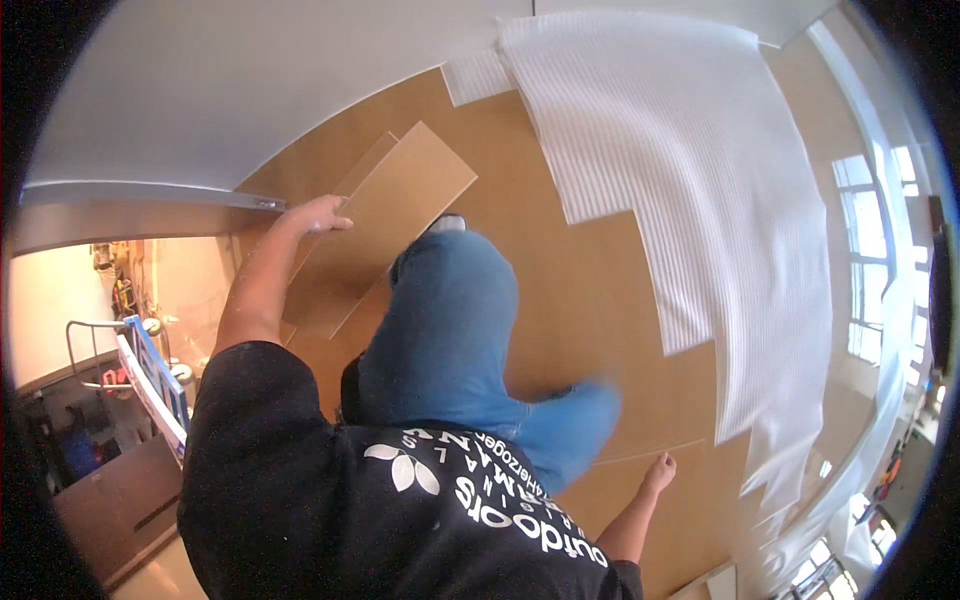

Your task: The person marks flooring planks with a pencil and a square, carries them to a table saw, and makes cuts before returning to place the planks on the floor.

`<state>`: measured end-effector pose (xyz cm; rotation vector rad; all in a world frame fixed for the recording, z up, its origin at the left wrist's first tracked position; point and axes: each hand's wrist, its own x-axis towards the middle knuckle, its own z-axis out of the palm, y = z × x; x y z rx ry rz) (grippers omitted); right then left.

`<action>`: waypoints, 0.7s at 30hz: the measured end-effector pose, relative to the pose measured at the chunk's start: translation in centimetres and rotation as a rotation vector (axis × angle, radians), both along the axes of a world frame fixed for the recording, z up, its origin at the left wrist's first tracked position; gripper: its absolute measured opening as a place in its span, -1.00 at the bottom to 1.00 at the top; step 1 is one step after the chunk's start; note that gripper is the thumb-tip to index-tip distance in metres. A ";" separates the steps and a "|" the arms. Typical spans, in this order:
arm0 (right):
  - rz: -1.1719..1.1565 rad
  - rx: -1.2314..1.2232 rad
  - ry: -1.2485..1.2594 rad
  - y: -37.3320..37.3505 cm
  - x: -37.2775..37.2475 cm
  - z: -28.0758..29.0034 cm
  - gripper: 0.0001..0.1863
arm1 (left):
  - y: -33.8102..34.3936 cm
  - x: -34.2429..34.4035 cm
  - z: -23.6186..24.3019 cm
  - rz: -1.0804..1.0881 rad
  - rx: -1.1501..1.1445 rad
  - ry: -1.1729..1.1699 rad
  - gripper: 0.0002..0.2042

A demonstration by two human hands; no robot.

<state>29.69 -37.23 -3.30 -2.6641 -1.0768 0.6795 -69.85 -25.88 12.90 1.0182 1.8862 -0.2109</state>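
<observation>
My left hand grips the edge of a light brown floor plank, which is tilted beside my leg. A second plank's edge shows just behind it. Lower down to the right, my right hand is closed beside a thin pale line on the brown plank floor. What its fingers hold, if anything, is too small to make out. My jeans-clad legs are bent over the floor, and one shoe shows near the held plank.
White ribbed underlay spreads along the right, bordering the floor in a stepped edge. A pale wall rises at the far left. Through a doorway at left stands a blue-and-white framed item near a brown box. Windows line the right.
</observation>
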 end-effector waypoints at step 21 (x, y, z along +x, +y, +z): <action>0.875 -0.090 0.243 38.6 -52.8 -0.3 -0.72 | 2.1 -15.5 -21.2 0.717 -0.032 -0.400 -0.54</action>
